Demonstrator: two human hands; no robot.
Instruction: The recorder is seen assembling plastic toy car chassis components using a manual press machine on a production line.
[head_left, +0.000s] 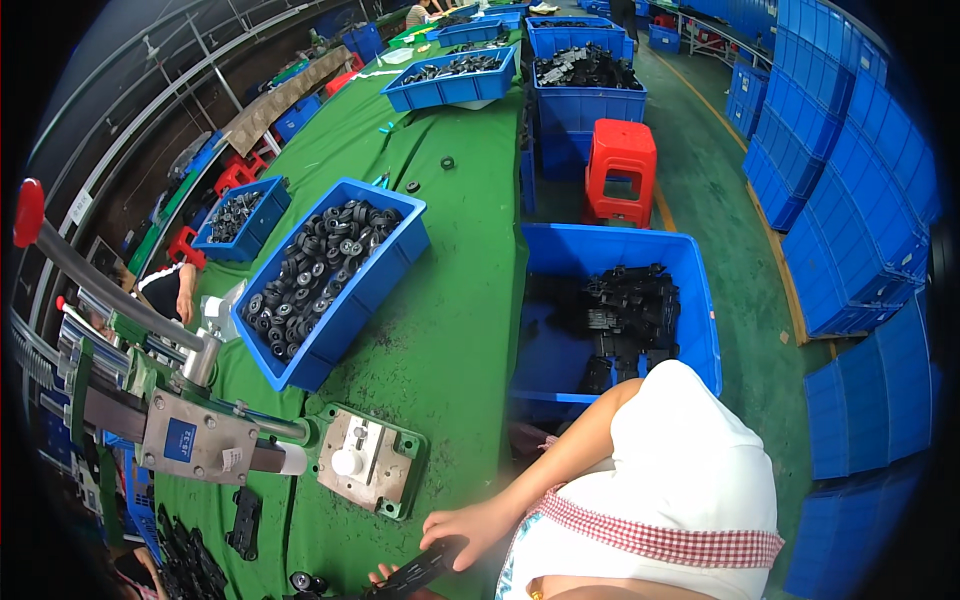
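My right hand is closed on the near end of a long black plastic part at the lower edge. My left hand shows only as fingertips curled against the same part; the rest is out of frame or hidden. Small black wheels lie by the part's far end; whether they are fixed to it I cannot tell. Just beyond my hands stands a lever press, its metal base plate carrying a white fixture. Another black plastic part lies left of the base.
A blue bin of black wheels rests on the green-covered table. The press lever's red knob rises at left. Black parts are piled lower left. A blue crate and red stool stand right. A co-worker's arm shows across.
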